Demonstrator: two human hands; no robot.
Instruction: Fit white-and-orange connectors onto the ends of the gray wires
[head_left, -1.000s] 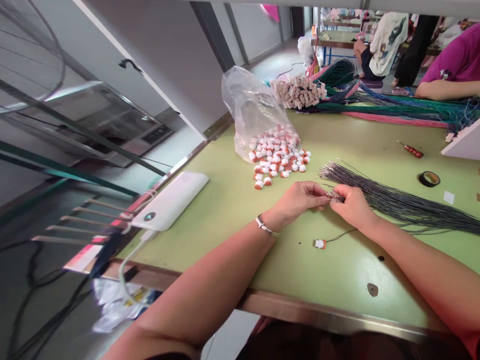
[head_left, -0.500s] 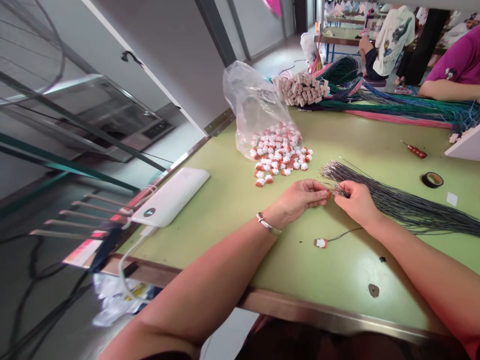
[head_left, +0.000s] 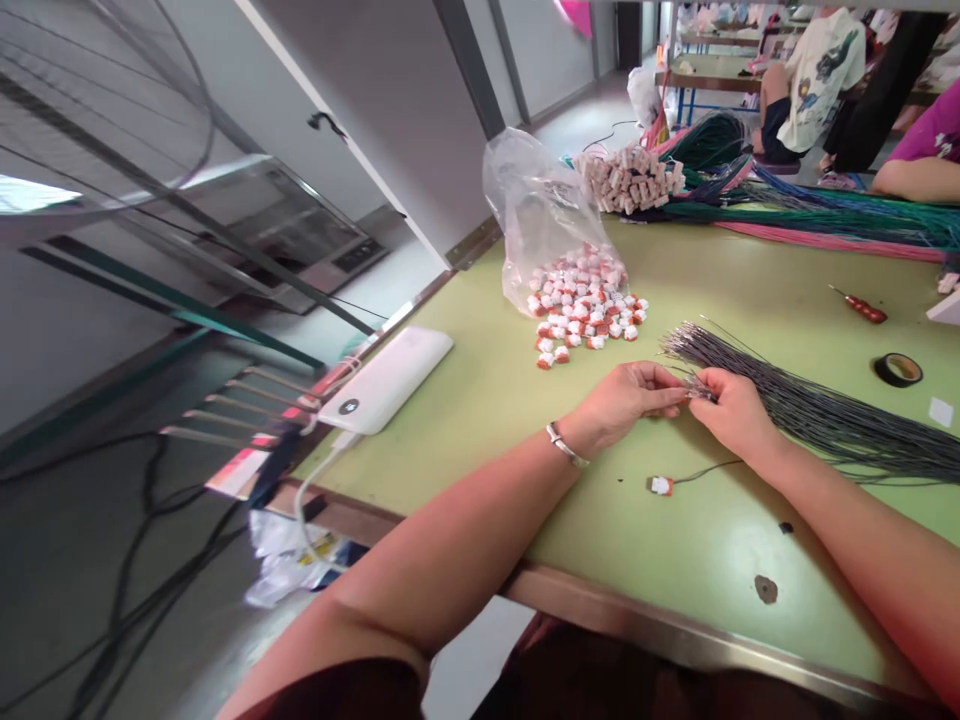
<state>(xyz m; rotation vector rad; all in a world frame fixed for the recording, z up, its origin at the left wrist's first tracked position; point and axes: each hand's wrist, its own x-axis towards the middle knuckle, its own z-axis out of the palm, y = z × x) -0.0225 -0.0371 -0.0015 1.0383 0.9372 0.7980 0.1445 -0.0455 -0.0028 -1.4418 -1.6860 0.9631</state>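
My left hand (head_left: 636, 402) is closed in a pinch on a small connector, which the fingers almost wholly hide; its orange edge shows in the earlier frame. Right beside it, my right hand (head_left: 736, 408) grips several thin dark wires (head_left: 700, 388), their metal tips pointing toward the left fingertips. Behind both hands lies a thick bundle of dark grey wires (head_left: 810, 412) with bare metal ends. A white-and-orange connector (head_left: 661, 486) on a single wire rests on the table in front of the hands. Loose connectors (head_left: 589, 310) spill from a clear plastic bag (head_left: 536, 215).
On the green table (head_left: 465, 440) are a white power bank (head_left: 390, 378) with a cable, a red-handled awl (head_left: 864, 307) and a black tape roll (head_left: 898, 370). Wire harnesses (head_left: 817, 212) with pale connectors (head_left: 630, 180) line the back. Other people sit beyond.
The view has swung left, so everything sits further right in the picture. My hands stay close together, and the connector's orange edge at the left fingertips no longer shows.
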